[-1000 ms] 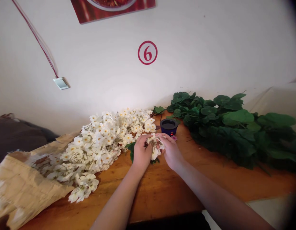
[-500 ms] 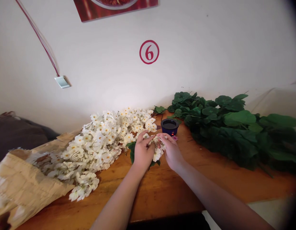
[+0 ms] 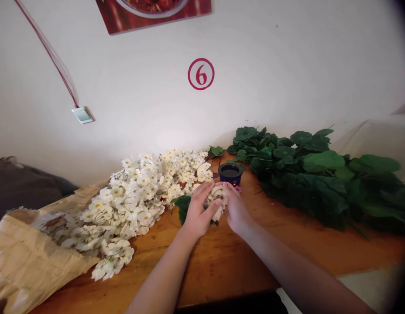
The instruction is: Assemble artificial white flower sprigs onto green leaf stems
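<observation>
Near the middle of the wooden table, my left hand (image 3: 199,210) and my right hand (image 3: 235,207) cup a bunch of white flowers (image 3: 218,201) from both sides. The left thumb lies across the petals, and the right fingers curl round the far side, partly hidden. Dark green leaves (image 3: 182,206) stick out to the left of and beneath my left hand. Just beyond the hands stands a small dark blue pot (image 3: 230,174) with a black rim and a red light on its front. Something small and pink (image 3: 238,189) lies at its foot.
A heap of white flowers (image 3: 137,187) spills out of brown paper (image 3: 42,253) on the left. Piled green leaves (image 3: 307,174) cover the right of the wooden table (image 3: 222,270). The white wall (image 3: 271,78) rises behind; a dark item (image 3: 22,187) is at far left.
Both hands have closed in around the white flowers, with the left thumb now laid over the petals. The view has shifted slightly.
</observation>
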The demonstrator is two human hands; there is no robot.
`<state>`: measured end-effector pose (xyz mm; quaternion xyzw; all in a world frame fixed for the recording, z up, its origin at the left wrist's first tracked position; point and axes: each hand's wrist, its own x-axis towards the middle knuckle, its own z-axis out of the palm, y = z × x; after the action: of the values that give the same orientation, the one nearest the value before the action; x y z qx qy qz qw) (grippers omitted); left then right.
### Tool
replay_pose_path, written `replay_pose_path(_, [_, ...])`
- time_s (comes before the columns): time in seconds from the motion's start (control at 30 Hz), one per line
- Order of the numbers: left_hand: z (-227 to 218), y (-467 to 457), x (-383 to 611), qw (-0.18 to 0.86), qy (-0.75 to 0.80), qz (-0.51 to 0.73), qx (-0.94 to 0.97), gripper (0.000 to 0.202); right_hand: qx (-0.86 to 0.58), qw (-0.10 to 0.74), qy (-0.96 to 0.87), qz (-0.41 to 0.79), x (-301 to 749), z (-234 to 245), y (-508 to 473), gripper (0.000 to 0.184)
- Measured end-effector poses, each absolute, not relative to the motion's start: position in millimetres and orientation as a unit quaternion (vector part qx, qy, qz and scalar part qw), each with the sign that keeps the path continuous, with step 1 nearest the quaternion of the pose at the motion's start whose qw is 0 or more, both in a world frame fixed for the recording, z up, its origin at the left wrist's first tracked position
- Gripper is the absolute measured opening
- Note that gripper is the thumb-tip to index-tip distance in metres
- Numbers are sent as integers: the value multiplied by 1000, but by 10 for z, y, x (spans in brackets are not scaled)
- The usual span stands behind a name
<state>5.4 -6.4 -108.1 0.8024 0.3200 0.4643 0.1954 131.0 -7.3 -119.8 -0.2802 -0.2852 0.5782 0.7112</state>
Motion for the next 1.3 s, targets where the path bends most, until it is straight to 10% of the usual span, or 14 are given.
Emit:
replay_pose_path(0.9, [-1239, -172, 199, 138, 316, 600, 722, 24, -131, 608, -202, 757, 860, -1215, -177, 41])
replay_pose_path(1.3, [-1178, -53, 6, 272, 336, 706, 561, 58, -175, 613, -231, 735, 564, -866, -101, 23])
